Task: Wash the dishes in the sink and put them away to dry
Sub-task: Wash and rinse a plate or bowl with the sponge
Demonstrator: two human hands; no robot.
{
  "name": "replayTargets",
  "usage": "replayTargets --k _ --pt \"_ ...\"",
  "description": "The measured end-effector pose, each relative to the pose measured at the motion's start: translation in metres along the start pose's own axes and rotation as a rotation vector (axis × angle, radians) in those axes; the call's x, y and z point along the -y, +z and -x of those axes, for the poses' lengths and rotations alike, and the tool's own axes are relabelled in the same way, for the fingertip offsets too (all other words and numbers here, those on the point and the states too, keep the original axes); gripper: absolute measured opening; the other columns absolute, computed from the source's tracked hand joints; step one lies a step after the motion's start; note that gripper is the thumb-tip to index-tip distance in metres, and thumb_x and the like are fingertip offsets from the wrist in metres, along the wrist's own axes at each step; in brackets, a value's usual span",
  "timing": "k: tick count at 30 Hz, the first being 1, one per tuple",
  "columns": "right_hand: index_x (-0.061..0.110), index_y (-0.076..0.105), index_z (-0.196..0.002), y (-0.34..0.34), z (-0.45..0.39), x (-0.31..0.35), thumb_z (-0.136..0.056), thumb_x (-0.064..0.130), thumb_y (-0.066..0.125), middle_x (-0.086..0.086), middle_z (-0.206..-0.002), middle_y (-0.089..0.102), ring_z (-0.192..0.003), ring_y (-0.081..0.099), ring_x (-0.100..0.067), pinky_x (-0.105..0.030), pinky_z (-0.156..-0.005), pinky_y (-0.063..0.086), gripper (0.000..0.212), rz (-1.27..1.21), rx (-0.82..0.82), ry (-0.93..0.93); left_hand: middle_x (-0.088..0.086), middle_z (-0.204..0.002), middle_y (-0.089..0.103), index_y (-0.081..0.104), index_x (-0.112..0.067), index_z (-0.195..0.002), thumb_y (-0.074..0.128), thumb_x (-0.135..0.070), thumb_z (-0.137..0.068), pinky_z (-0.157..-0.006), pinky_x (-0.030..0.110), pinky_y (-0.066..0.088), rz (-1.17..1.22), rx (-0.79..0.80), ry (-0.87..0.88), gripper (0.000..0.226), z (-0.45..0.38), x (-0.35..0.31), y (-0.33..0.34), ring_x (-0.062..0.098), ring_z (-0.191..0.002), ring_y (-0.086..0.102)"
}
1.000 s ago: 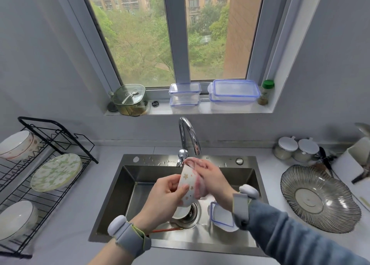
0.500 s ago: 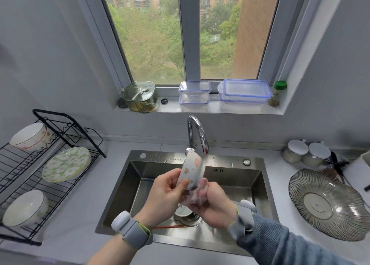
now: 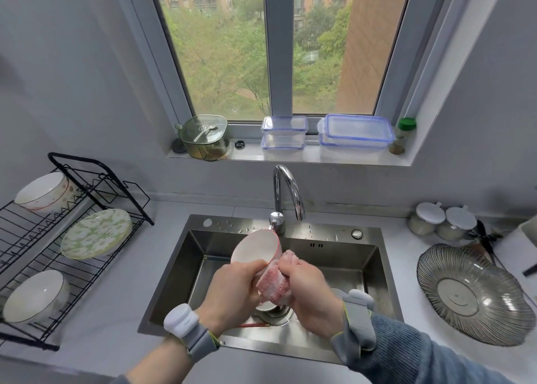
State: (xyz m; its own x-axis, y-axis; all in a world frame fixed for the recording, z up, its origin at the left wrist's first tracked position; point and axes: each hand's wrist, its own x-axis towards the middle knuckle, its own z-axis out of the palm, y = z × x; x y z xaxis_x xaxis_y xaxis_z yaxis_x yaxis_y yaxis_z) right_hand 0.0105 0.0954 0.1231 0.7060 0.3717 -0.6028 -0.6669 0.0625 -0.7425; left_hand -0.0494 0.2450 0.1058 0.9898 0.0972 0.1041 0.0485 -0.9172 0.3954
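Over the steel sink [image 3: 200, 256], my left hand [image 3: 235, 290] grips a small white bowl [image 3: 255, 247] with a red rim, its white inside turned toward me. My right hand [image 3: 308, 288] holds a soapy pink cloth [image 3: 273, 285] against the bowl's lower outside. More dishes lie on the sink floor under my hands, mostly hidden, and a red chopstick [image 3: 252, 324] lies near the drain. The black wire drying rack [image 3: 72, 238] on the left carries two white bowls [image 3: 43, 192] and a green floral plate [image 3: 96, 234].
The chrome faucet [image 3: 286, 192] arches over the sink's back edge. On the right counter sit a ribbed glass dish [image 3: 470, 293] and two lidded jars [image 3: 441, 221]. Plastic containers [image 3: 356, 132] and a glass pot [image 3: 205, 136] stand on the windowsill.
My left hand has turned the bowl so that its inside faces me. The cloth in my right hand has slid from the bowl's upper side down to its lower outside.
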Motion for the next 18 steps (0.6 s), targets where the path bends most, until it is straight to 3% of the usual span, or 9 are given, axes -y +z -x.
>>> replayTargets --k 2,6,8,12,15,18 --pt "0.008 0.068 -0.107 0.003 -0.012 -0.002 -0.101 0.007 0.053 -0.016 -0.105 0.072 -0.097 0.070 -0.028 -0.040 -0.080 0.059 0.016 0.123 -0.059 -0.080 -0.002 -0.091 0.074 0.060 -0.031 -0.102 0.052 -0.029 -0.083 -0.067 0.040 0.050 -0.042 0.013 0.025 0.021 0.008 0.000 -0.001 0.032 -0.084 0.062" --pt "0.020 0.072 -0.110 0.013 -0.027 0.010 -0.094 -0.008 0.047 0.002 -0.115 0.069 -0.112 0.065 -0.017 -0.016 -0.078 0.047 0.041 0.282 -0.061 -0.256 -0.002 -0.089 0.072 0.058 -0.029 -0.101 0.051 -0.035 -0.092 -0.068 0.039 0.048 -0.047 0.022 0.051 0.013 0.025 -0.001 -0.005 0.031 -0.083 0.060" --pt "0.022 0.076 -0.107 0.017 -0.033 0.017 -0.091 -0.009 0.047 0.006 -0.115 0.071 -0.114 0.064 -0.016 -0.020 -0.085 0.049 0.045 0.345 -0.012 -0.278 -0.004 -0.092 0.073 0.058 -0.030 -0.104 0.051 -0.038 -0.094 -0.072 0.039 0.052 -0.044 0.017 0.030 0.015 0.031 0.003 -0.009 0.029 -0.085 0.062" --pt "0.041 0.067 -0.120 0.030 -0.028 0.010 -0.097 0.022 0.053 0.012 -0.123 0.067 -0.113 0.063 -0.014 -0.037 -0.101 0.052 0.033 0.610 0.052 -0.316 -0.005 -0.093 0.074 0.060 -0.032 -0.105 0.047 -0.040 -0.095 -0.078 0.039 0.055 -0.091 0.026 -0.023 0.018 0.036 0.020 -0.018 0.026 -0.087 0.067" --pt "0.037 0.058 -0.133 0.047 -0.025 0.002 -0.095 0.023 0.058 0.008 -0.126 0.065 -0.117 0.061 -0.016 -0.034 -0.103 0.049 0.040 0.732 0.090 -0.316 -0.003 -0.093 0.074 0.059 -0.029 -0.101 0.048 -0.036 -0.093 -0.075 0.038 0.055 -0.164 -0.001 -0.085 0.016 0.041 0.034 -0.027 0.028 -0.087 0.067" --pt "0.028 0.064 -0.131 0.067 -0.023 -0.002 -0.095 0.022 0.063 0.007 -0.115 0.072 -0.110 0.067 -0.013 -0.034 -0.099 0.052 0.036 0.690 0.155 -0.277 0.000 -0.095 0.074 0.061 -0.029 -0.102 0.050 -0.032 -0.092 -0.070 0.035 0.048 -0.213 -0.023 -0.164 0.015 0.048 0.049 -0.039 0.031 -0.088 0.065"
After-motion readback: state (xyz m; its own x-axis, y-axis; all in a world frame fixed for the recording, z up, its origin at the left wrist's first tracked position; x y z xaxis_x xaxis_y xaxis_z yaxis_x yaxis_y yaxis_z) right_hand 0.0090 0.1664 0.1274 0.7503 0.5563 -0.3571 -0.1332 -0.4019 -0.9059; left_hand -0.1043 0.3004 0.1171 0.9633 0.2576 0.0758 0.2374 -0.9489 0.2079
